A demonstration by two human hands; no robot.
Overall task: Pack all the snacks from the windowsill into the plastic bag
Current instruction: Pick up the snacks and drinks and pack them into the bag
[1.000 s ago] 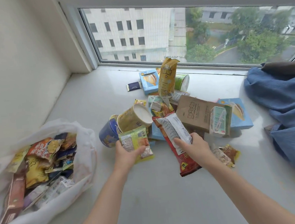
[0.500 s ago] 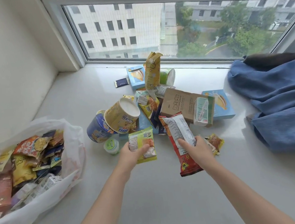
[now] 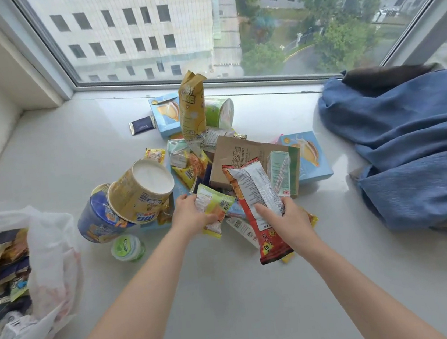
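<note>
My left hand [image 3: 190,214] grips a small yellow-green snack packet [image 3: 213,208] at the front of the snack pile. My right hand [image 3: 287,219] holds a long red snack packet [image 3: 257,201] upright by its lower half. Behind them on the windowsill [image 3: 61,161] lies the pile: two tipped noodle cups [image 3: 135,197], a brown paper bag [image 3: 243,155], a tall yellow bag [image 3: 192,111], light-blue boxes [image 3: 309,158], a green cup [image 3: 219,112] and a small green-lidded cup [image 3: 127,247]. The white plastic bag [image 3: 49,247] lies open at the left, holding several snacks.
A crumpled blue cloth [image 3: 411,146] covers the right side of the sill. A small dark wrapper [image 3: 141,125] lies apart at the back. The window glass runs along the far edge, a white wall on the left.
Both hands, still holding their packets, have moved forward toward the pile. The camera has moved closer and a little right, so the plastic bag sits farther left in view.
</note>
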